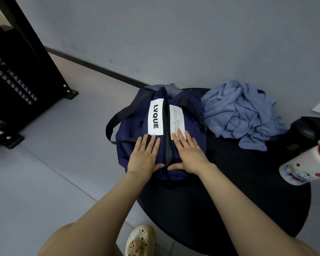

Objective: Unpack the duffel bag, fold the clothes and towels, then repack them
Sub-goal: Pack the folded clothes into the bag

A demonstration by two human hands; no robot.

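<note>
A navy-blue fabric duffel bag with black webbing straps and two white rectangular cloth labels lies on the round black tabletop, directly under both hands; its central black zip runs away from the wrists, and whether it is fully closed cannot be told, though a fold of grey-blue cloth shows at the far end, beyond the fingertips. What else the bag contains is hidden. The left hand lies flat on the bag's left half, fingers straight and slightly spread, holding nothing; the right hand lies flat the same way on the right half, its fingertips reaching the small-print label. The two thumbs point inward and nearly meet at the zip. To the right of the right hand and farther out, a crumpled heap of soft, pale-blue clothing sits just beside the bag. Farther right stand a black lidded container and a white plastic bottle with a red cap and cartoon print, tilted in view.
</note>
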